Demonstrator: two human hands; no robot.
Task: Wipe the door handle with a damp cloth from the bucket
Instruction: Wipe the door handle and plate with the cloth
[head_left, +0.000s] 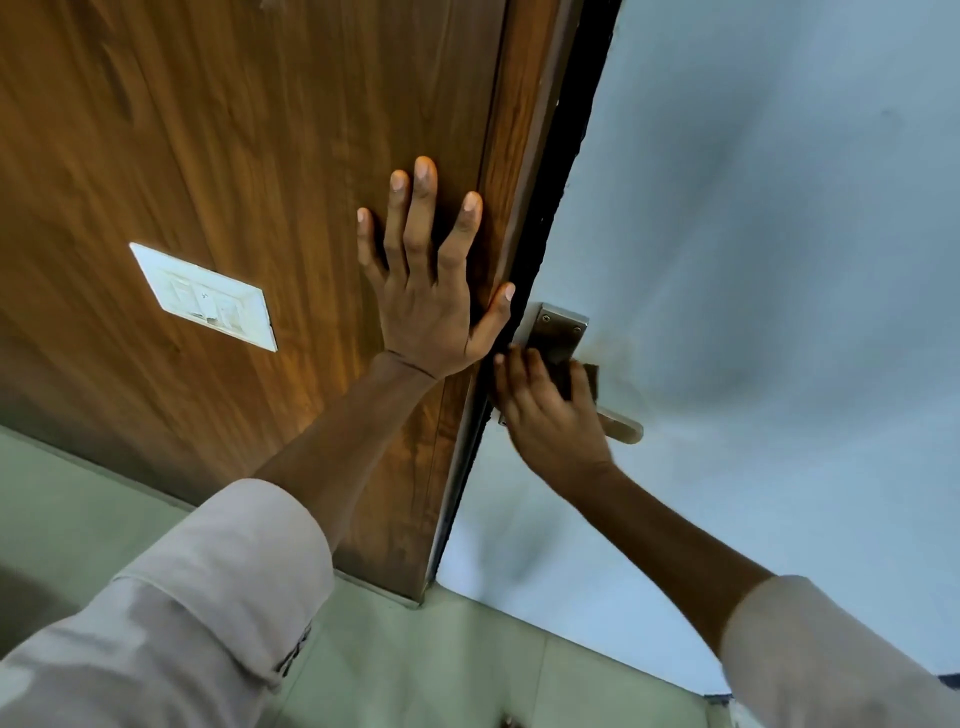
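Observation:
A metal door handle (621, 428) on a steel backplate (558, 332) sits on the pale blue-grey door (753, 234). My right hand (550, 415) presses a brown cloth (574, 382) against the plate just above the lever; only a small part of the cloth shows between my fingers. My left hand (434, 291) lies flat with fingers spread on the wooden panel (234, 130) beside the door edge, holding nothing. The bucket is out of sight.
A white switch plate (205, 296) is mounted on the wooden panel left of my left hand. A dark gap (566, 156) runs between the panel and the door. Light tiled floor (467, 660) lies below.

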